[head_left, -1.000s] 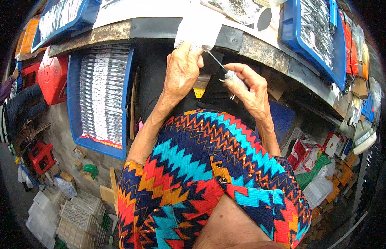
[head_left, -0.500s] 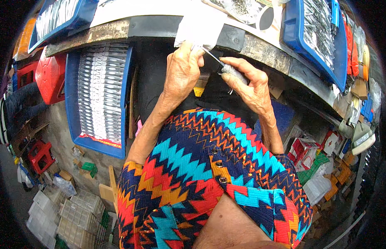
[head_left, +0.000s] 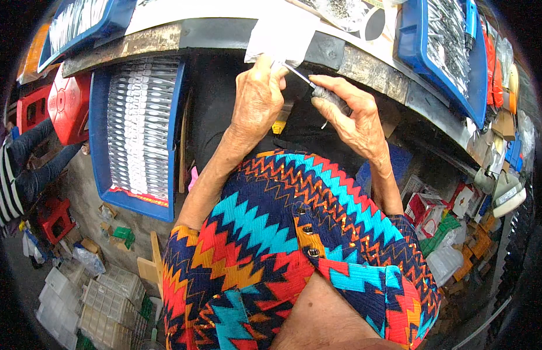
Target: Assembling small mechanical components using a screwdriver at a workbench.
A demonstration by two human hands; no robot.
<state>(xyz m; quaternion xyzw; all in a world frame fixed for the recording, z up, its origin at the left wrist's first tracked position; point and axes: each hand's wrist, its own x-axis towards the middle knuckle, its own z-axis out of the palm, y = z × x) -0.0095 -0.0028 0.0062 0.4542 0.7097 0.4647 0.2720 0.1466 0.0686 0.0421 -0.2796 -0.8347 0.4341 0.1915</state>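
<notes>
White card: a small white card or packet lies over the edge of the workbench, at the top middle of the view; every place below is given relative to this card.
Left hand: the left hand is just below the card, fingers curled together and pinched on the card's lower edge.
Right hand: the right hand is below and to the right of the card, fingers closed around the grey handle of a thin tool.
Thin tool: the thin tool has a slim metal shaft that slants up and left from the right hand and ends at the card's lower edge, beside the left fingertips.
Sleeves and dress: both forearms run down from the card into a zigzag-patterned dress of red, turquoise, orange and navy.
Left tray: a blue tray, below and left of the card, holds rows of clear packaged pieces.
Right tray: another blue tray, to the right of the card on the workbench, holds heaped silvery metal pieces.
Red stool: a red plastic stool stands far left of the card.
Another person: legs in dark trousers show at the far left, well apart from the card.
</notes>
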